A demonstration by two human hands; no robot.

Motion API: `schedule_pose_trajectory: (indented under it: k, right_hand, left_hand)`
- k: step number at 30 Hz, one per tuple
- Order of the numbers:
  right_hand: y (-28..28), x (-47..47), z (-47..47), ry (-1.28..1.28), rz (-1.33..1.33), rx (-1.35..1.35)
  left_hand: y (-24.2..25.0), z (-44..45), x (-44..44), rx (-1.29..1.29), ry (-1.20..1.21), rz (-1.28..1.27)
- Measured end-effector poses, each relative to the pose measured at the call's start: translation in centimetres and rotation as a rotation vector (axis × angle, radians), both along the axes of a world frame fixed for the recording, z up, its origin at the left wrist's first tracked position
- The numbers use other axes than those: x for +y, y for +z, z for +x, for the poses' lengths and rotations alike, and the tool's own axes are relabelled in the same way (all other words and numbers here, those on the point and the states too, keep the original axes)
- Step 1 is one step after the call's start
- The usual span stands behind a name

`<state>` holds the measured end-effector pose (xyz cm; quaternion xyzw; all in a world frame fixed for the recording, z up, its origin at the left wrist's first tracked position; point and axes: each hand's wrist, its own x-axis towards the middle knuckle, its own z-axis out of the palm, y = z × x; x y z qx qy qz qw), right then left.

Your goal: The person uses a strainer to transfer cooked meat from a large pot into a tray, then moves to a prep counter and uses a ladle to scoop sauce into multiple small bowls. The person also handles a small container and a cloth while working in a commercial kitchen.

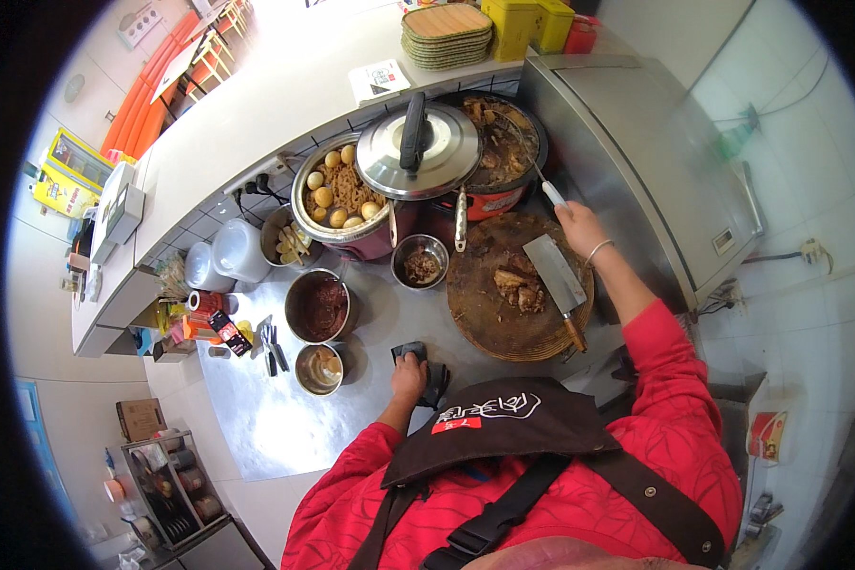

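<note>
My right hand (583,229) grips the white handle of a wire skimmer (551,191). Its far end reaches into a red electric pot (499,203) of brown stewed meat. Below that hand, a cleaver (556,274) with a wooden handle lies across a round wooden chopping board (481,320), beside chunks of cooked meat (519,288). My left hand (408,377) is closed on a dark cloth (436,385) on the steel worktop (385,328). A steel lid (445,171) with a black handle rests between the red pot and a second pot (306,226) of eggs and shredded food.
A small steel bowl (420,262) stands left of the board. Farther left are a pot of dark red sauce (320,308), a smaller steel bowl (319,369), tongs (273,349) and plastic tubs (239,249). A steel cabinet (634,157) bounds the right; a white counter (256,114) runs behind.
</note>
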<state>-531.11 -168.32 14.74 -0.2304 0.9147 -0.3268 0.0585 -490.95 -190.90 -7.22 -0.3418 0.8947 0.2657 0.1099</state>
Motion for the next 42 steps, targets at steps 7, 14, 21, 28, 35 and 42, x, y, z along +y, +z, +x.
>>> schedule_pose_trajectory:
  k: [7,14,21,28,35,42]
  right_hand:
    - [-0.6,-0.1,-0.1,0.018,-0.018,-0.067]
    - [-1.8,-0.3,-0.2,0.012,-0.024,-0.144]
    - [-2.1,-0.6,0.0,0.014,-0.098,-0.145]
    - [-1.0,-0.5,0.3,-0.019,-0.190,-0.185]
    - [0.9,0.0,1.5,-0.028,-0.197,-0.100]
    - [1.4,0.2,1.9,-0.050,-0.204,0.117]
  left_hand:
    - [0.0,0.1,0.0,0.013,-0.002,0.013]
    - [-0.5,0.1,0.0,0.037,-0.006,0.015]
    - [-0.7,0.2,0.0,0.031,0.002,-0.003]
    - [-0.6,0.1,0.1,0.013,0.012,0.009]
    - [-0.4,0.2,0.1,0.027,0.009,0.014]
    - [0.1,0.1,0.2,0.022,0.015,0.020]
